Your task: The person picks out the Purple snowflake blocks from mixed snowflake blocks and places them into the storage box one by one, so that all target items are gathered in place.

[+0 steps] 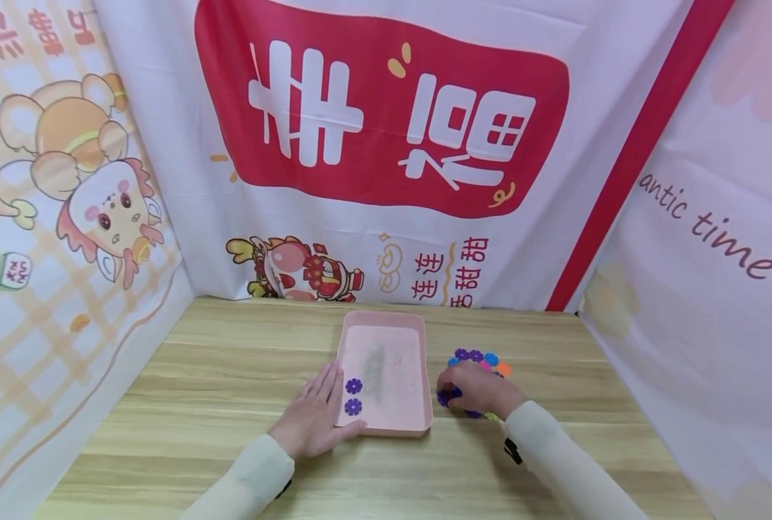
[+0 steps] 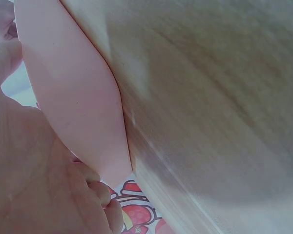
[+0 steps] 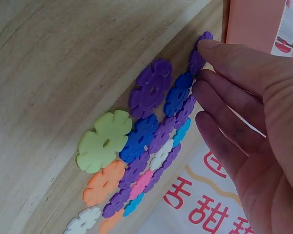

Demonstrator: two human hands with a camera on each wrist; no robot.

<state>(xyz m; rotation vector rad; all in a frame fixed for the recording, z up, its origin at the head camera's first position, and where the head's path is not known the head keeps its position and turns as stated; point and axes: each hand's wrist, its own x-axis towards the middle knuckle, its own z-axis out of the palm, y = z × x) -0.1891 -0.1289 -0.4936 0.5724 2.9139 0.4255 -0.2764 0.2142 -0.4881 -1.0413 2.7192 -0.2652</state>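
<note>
A pale pink tray [image 1: 395,426] lies on the table with two purple flower-shaped plastic discs [image 1: 354,396] at its left side. My left hand [image 1: 314,419] rests at the tray's near left corner, fingers stretched along the side and thumb along the near edge; the tray wall [image 2: 78,87] fills part of the left wrist view. Right of the tray, my right hand [image 1: 479,386] is over a group of flower discs. In the right wrist view its thumb and fingertips pinch a purple flower disc [image 3: 199,54] at the group's edge, nearest the tray.
The group has a yellow-green disc [image 3: 105,141], blue discs [image 3: 140,139], an orange disc [image 3: 103,183], a pink disc [image 3: 141,184] and white discs [image 3: 83,220], lying close together. Printed cloth walls [image 1: 386,238] bound the wooden table [image 1: 217,375] at back and sides.
</note>
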